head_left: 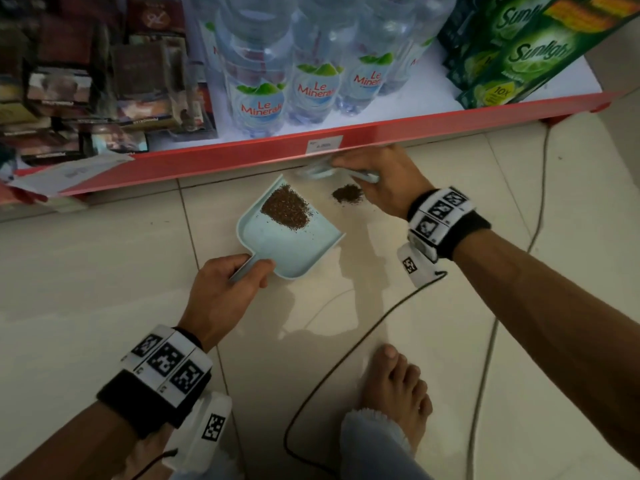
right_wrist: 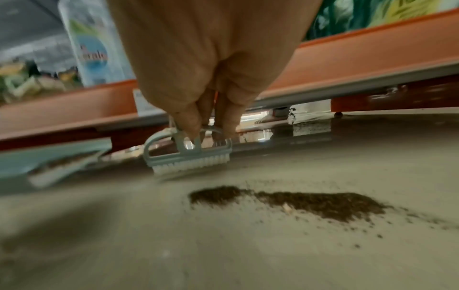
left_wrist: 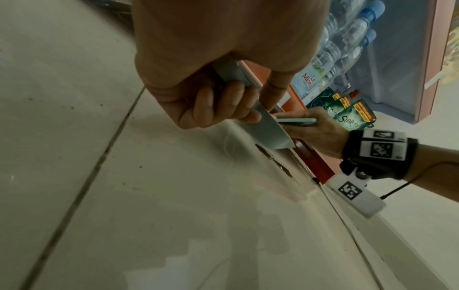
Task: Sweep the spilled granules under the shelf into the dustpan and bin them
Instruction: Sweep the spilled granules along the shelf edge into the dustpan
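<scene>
A pale blue dustpan (head_left: pixel 273 247) lies on the tiled floor below the red shelf edge (head_left: pixel 242 150), with a heap of brown granules (head_left: pixel 285 207) in it. My left hand (head_left: pixel 225 289) grips its handle (left_wrist: pixel 233 72). A smaller pile of granules (head_left: pixel 347 194) lies on the floor right of the pan, spread out in the right wrist view (right_wrist: pixel 310 204). My right hand (head_left: pixel 384 178) pinches a small pale blue brush (right_wrist: pixel 188 157) with white bristles, held just above the floor beyond that pile, near the shelf edge.
The shelf carries water bottles (head_left: pixel 311 74), green detergent packs (head_left: pixel 519 53) and dark boxes (head_left: pixel 86 81). A black cable (head_left: pixel 346 355) loops across the floor tiles. My bare foot (head_left: pixel 394 393) rests near the bottom. A low gap runs under the shelf (right_wrist: pixel 310 111).
</scene>
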### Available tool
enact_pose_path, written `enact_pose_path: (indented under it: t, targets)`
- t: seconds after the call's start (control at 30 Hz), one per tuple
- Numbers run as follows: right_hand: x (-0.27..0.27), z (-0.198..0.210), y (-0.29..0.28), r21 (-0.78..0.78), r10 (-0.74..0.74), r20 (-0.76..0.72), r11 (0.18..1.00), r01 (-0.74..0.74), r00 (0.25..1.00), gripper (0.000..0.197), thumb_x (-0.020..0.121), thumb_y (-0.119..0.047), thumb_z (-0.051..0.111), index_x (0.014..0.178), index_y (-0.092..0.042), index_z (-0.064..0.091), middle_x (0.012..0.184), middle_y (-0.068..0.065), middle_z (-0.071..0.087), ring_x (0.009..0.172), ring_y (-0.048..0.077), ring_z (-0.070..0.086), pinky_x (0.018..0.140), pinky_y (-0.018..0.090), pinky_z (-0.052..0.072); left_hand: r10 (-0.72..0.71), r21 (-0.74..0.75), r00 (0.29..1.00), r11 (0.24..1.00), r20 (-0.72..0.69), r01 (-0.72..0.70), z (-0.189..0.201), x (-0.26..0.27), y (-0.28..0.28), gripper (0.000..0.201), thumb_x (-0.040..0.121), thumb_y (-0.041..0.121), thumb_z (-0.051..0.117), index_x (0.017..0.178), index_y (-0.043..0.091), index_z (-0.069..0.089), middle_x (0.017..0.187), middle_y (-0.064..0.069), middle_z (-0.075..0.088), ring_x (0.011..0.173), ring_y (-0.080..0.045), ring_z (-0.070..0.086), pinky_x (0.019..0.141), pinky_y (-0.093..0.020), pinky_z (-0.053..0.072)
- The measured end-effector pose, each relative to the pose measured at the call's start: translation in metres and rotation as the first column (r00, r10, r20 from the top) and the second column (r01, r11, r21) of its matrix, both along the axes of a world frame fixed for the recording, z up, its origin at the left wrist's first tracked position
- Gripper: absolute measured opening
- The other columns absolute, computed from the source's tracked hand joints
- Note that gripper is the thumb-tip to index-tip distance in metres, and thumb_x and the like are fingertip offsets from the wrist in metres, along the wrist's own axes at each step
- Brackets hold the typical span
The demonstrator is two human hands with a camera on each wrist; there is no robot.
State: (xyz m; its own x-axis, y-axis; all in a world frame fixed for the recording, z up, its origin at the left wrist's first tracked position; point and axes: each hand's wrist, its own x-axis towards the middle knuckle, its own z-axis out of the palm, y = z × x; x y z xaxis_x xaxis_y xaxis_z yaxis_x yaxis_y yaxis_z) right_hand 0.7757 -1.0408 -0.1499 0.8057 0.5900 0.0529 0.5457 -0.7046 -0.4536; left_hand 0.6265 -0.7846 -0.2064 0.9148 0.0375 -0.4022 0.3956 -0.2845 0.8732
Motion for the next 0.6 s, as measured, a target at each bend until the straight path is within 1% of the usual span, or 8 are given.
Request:
enact_pose_path:
  t: [0.07, 0.17, 0.27, 0.33, 0.43, 0.47, 0.53, 0.6]
  targets:
    - [-0.002, -0.004, -0.005, -0.096, 0.080, -0.073, 0.992, -0.087, 0.994, 0.035, 0.086, 0.002, 0.065, 0.119, -0.007, 0.071, 0.125, 0.012, 0.068, 0.118, 0.029, 0.063, 0.104, 0.042, 0.049, -0.006, 0.007, 1.000, 1.000, -0.001, 0.006, -0.001, 0.000, 0.000, 0.037, 0.087, 0.040, 0.067, 0.063, 0.013, 0.064, 0.048, 0.010, 0.046, 0.049, -0.009, 0.043, 0.057, -0.029, 0.038]
    - [-0.011, -0.002, -0.041, -0.180, 0.101, -0.125, 0.976, -0.123, 0.987, 0.039, 0.082, 0.010, 0.065, 0.117, -0.006, 0.072, 0.126, 0.012, 0.067, 0.127, 0.030, 0.058, 0.110, 0.038, 0.043, 0.013, 0.008, 1.000, 1.000, -0.020, -0.013, -0.002, -0.002, 0.003, 0.039, 0.084, 0.046, 0.066, 0.064, 0.012, 0.064, 0.048, 0.008, 0.046, 0.051, -0.011, 0.044, 0.059, -0.030, 0.038]
    - [-0.022, 0.005, -0.076, -0.187, 0.080, -0.106, 0.977, -0.099, 0.991, 0.041, 0.078, 0.014, 0.069, 0.112, -0.007, 0.074, 0.124, 0.012, 0.069, 0.122, 0.030, 0.062, 0.105, 0.041, 0.049, 0.036, 0.005, 0.999, 0.999, -0.031, -0.036, -0.003, -0.004, 0.004, 0.039, 0.085, 0.043, 0.066, 0.064, 0.011, 0.064, 0.049, 0.008, 0.047, 0.052, -0.012, 0.044, 0.060, -0.031, 0.038]
    - [-0.025, 0.010, -0.088, -0.169, 0.030, -0.062, 0.985, -0.040, 0.998, 0.040, 0.082, 0.011, 0.069, 0.115, -0.009, 0.073, 0.123, 0.010, 0.069, 0.123, 0.027, 0.061, 0.102, 0.044, 0.051, 0.026, 0.008, 0.999, 1.000, -0.033, -0.026, -0.002, -0.003, 0.001, 0.039, 0.087, 0.041, 0.067, 0.063, 0.011, 0.063, 0.049, 0.008, 0.047, 0.051, -0.011, 0.044, 0.059, -0.030, 0.038]
    - [-0.017, 0.015, -0.087, -0.050, -0.088, 0.083, 0.994, 0.092, 0.993, 0.031, 0.089, 0.002, 0.064, 0.117, -0.009, 0.072, 0.118, 0.009, 0.072, 0.110, 0.026, 0.069, 0.098, 0.033, 0.053, -0.005, 0.009, 1.000, 1.000, -0.015, 0.005, 0.002, 0.000, -0.006, 0.039, 0.088, 0.039, 0.067, 0.062, 0.010, 0.063, 0.051, 0.005, 0.047, 0.051, -0.011, 0.044, 0.058, -0.030, 0.038]
    - [-0.012, 0.014, -0.084, -0.023, -0.146, 0.123, 0.988, 0.150, 0.981, 0.030, 0.090, 0.000, 0.063, 0.116, -0.009, 0.073, 0.115, 0.009, 0.073, 0.103, 0.027, 0.071, 0.094, 0.034, 0.054, -0.019, 0.011, 1.000, 1.000, -0.006, 0.019, 0.004, 0.001, -0.008, 0.039, 0.088, 0.039, 0.067, 0.062, 0.010, 0.063, 0.051, 0.004, 0.048, 0.051, -0.010, 0.044, 0.058, -0.029, 0.038]
    - [-0.001, 0.009, -0.076, -0.071, -0.255, 0.178, 0.960, 0.271, 0.950, 0.029, 0.091, -0.002, 0.058, 0.114, -0.010, 0.074, 0.108, 0.012, 0.075, 0.096, 0.033, 0.070, 0.086, 0.040, 0.056, -0.043, 0.008, 0.999, 0.999, 0.008, 0.043, 0.008, 0.005, -0.011, 0.039, 0.089, 0.039, 0.067, 0.063, 0.010, 0.063, 0.052, 0.003, 0.048, 0.051, -0.011, 0.043, 0.057, -0.029, 0.037]
    - [0.003, 0.002, -0.067, -0.188, -0.303, 0.149, 0.926, 0.328, 0.941, 0.032, 0.090, 0.000, 0.054, 0.113, -0.011, 0.074, 0.106, 0.015, 0.075, 0.092, 0.036, 0.070, 0.084, 0.043, 0.056, -0.052, 0.006, 0.998, 0.999, 0.021, 0.051, 0.011, 0.008, -0.013, 0.039, 0.089, 0.039, 0.066, 0.064, 0.010, 0.063, 0.054, 0.002, 0.048, 0.052, -0.011, 0.043, 0.057, -0.030, 0.037]
